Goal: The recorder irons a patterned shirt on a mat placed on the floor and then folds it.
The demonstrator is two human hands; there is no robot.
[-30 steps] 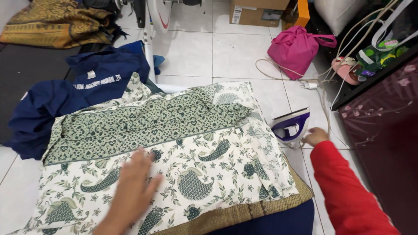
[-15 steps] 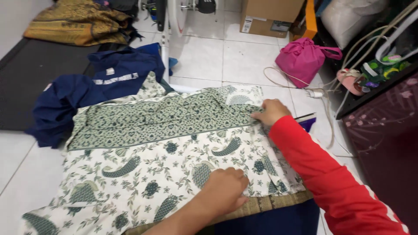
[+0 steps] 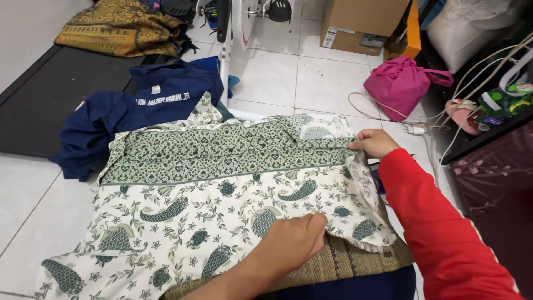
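Left hand point(image 3: 293, 243) fingers curled, pinching the near hem of the green-patterned batik cloth point(image 3: 222, 183), right hand point(image 3: 375, 143) fingers closed gripping its far right edge, cloth spread flat between them.

Patterned cream-and-green cloth point(image 3: 211, 183) cut off at the lower left edge. Left hand point(image 3: 291, 241) closed over the cloth's hem, fingertips tucked out of sight under the fabric. Right hand point(image 3: 375, 143) pinching the far corner, fingertips partly buried in folds. Red sleeve point(image 3: 438, 228) running out at the bottom edge. Woven mat point(image 3: 355, 264) mostly covered by cloth. Purple thing point(image 3: 376, 180) behind the sleeve, nearly all hidden. Cardboard box point(image 3: 363, 25) and golden cloth point(image 3: 119, 28) clipped by the top edge.
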